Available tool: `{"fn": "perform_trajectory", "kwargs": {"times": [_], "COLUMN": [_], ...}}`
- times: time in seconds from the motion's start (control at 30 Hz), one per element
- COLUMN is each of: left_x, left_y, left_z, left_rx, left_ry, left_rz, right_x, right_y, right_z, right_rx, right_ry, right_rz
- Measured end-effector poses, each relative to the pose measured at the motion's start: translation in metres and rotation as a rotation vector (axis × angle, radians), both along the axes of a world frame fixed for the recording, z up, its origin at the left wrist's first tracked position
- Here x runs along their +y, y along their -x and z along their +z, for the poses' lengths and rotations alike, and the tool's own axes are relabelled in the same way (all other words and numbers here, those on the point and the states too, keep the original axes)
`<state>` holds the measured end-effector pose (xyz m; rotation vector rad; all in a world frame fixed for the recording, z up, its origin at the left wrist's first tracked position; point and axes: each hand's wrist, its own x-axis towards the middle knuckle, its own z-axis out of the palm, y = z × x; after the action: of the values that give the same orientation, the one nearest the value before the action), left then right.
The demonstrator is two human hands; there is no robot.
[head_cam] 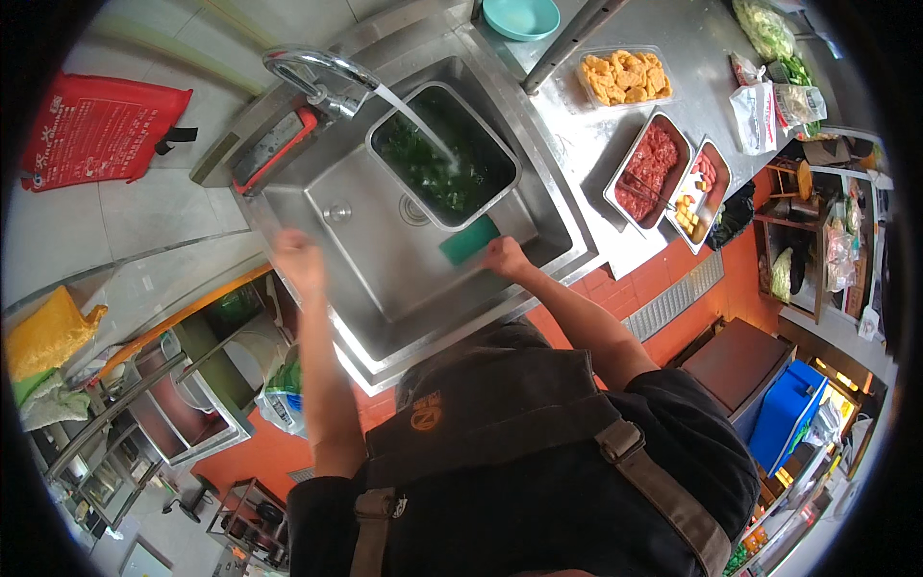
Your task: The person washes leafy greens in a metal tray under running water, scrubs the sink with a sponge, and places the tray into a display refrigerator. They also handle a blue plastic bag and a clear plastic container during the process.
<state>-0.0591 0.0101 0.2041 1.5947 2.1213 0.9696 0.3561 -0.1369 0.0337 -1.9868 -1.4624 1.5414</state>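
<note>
Water from the chrome faucet (317,58) runs into a deep metal pan of leafy greens (433,159), which stands in the stainless steel sink (353,252). My right hand (508,258) is at the near right part of the sink, its fingers closed at the edge of a green scouring pad (469,240) just below the pan. Over the left rim of the sink is my left hand (299,261), blurred and curled; whether it holds anything cannot be told.
Right of the sink, a metal counter holds a tray of minced meat (652,166), a narrower tray of cut food (701,191), a plastic box of orange-brown pieces (626,76) and a turquoise bowl (520,18). A red bag (108,133) lies left. A metal post (570,47) rises behind.
</note>
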Motion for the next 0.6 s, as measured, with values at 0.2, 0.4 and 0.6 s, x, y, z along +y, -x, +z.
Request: {"fn": "perform_trajectory", "kwargs": {"times": [0.2,0.4,0.6], "left_x": [-0.117,-0.089,-0.036], "left_y": [-0.085,-0.138,-0.203], "left_z": [-0.142,-0.144,-0.165], "left_rx": [0.048,-0.357,-0.798], "left_ry": [0.645,0.961,0.808], "left_rz": [-0.278,-0.211,0.011], "right_x": [-0.007,0.077,0.134], "right_y": [-0.029,-0.062,-0.069], "right_z": [-0.086,-0.045,-0.053], "right_rx": [-0.075,0.601,0.455], "right_ry": [-0.376,0.259,0.215], "right_rz": [0.352,-0.776,-0.851]}}
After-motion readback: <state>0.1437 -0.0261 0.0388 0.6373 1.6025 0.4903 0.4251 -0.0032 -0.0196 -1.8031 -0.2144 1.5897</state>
